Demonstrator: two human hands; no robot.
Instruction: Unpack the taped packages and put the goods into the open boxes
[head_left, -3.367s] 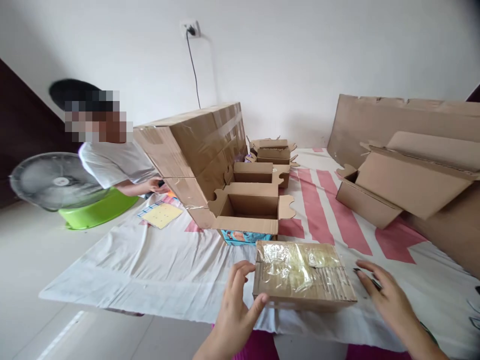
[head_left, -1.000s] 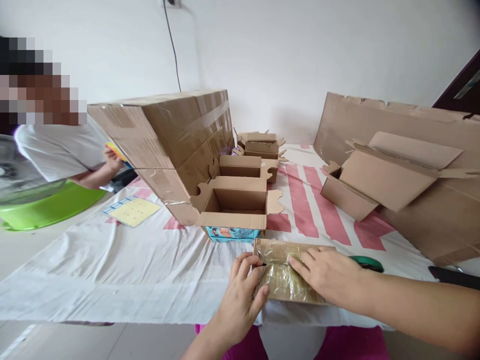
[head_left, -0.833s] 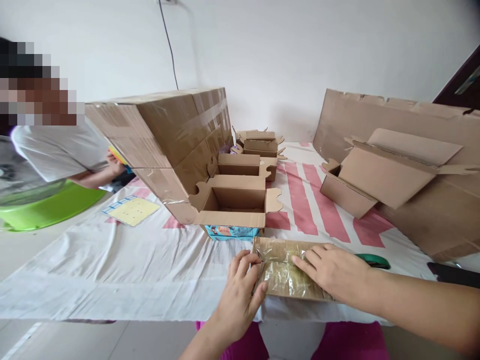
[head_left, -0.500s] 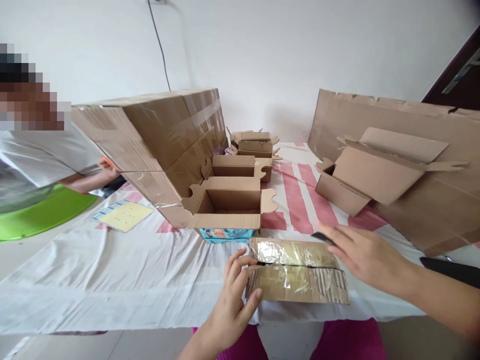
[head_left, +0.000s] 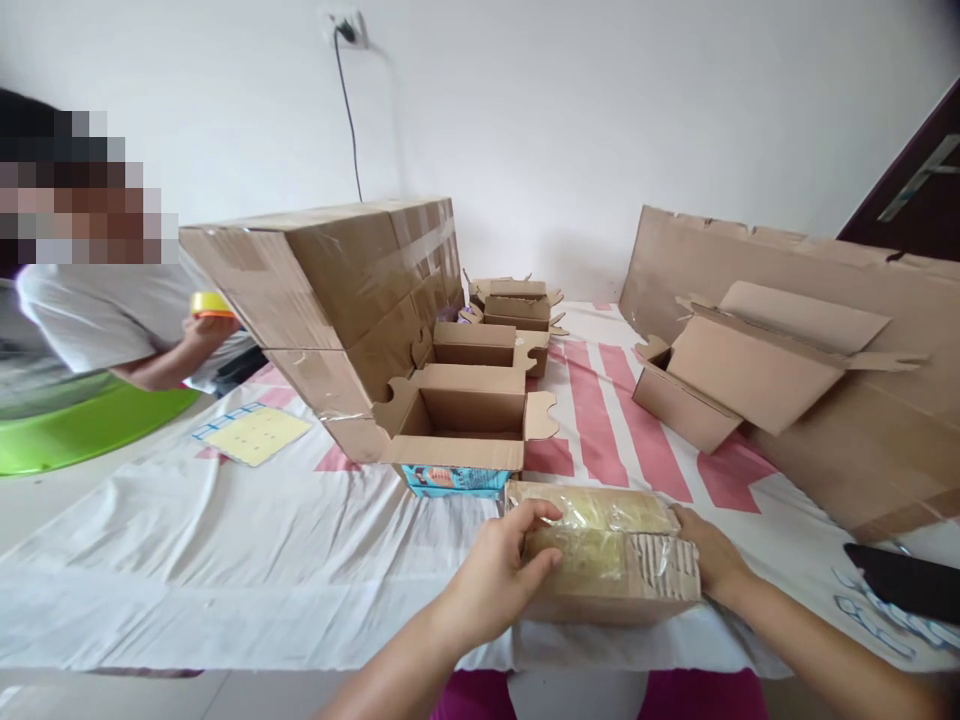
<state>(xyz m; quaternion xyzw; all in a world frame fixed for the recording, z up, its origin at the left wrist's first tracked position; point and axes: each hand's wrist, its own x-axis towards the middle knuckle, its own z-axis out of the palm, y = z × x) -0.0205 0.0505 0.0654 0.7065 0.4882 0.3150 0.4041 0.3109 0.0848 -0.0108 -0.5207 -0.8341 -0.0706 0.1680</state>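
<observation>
A small cardboard box (head_left: 592, 598) with clear tape over its slit top lies at the table's near edge. My left hand (head_left: 510, 565) grips its left end, fingers and thumb resting over the top. At the other end, my right hand (head_left: 709, 555) is pressed round the box's right side, with part of its fingers hidden behind the box. Just beyond stands an open cardboard box (head_left: 461, 450) with a blue printed front, its flaps spread.
More open boxes (head_left: 476, 345) line a tall cardboard wall (head_left: 349, 290) on the left. Another open box (head_left: 757, 365) leans by a cardboard panel (head_left: 885, 440). A black phone-like slab (head_left: 907, 580) lies right; a yellow sheet (head_left: 259, 435) lies left. Another person's hand (head_left: 202, 335) holds something yellow-orange.
My right hand came down from above the box to its right end; the dark object it held is out of sight. My left hand shifted onto the top. The view tilted up slightly.
</observation>
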